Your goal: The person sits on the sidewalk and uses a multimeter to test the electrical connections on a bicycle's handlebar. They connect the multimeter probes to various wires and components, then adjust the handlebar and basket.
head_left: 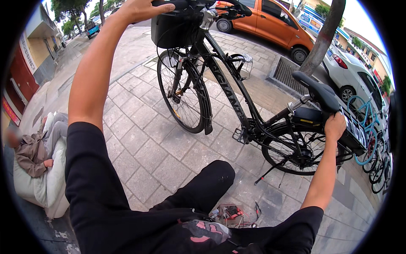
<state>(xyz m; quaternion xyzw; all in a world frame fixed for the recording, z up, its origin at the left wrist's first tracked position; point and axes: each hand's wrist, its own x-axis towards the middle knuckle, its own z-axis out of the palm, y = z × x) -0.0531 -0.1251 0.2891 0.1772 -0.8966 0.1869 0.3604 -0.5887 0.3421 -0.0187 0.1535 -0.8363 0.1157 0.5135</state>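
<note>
A black bicycle [228,86] stands side-on in front of me, its front wheel to the left. At the top edge of the head view, my left hand [141,9] is closed round the handlebar grip [181,5], with the thumb along it and some fingertips out of view. Below the black saddle [316,91], my right hand [335,126] is closed on the rear rack [354,139]; its fingertips are hidden. A black battery box [307,116] sits by the rack, above the rear wheel [292,150]. Under the handlebar hangs a black front basket [171,31].
Tools and wires [232,213] lie on the paving beside my knee. The bicycle's kickstand [270,171] is down. A seated person [36,146] is at the left. Beyond the bicycle are a tree trunk [323,40], an orange car [266,23], a white car [349,70] and parked blue bicycles [367,122].
</note>
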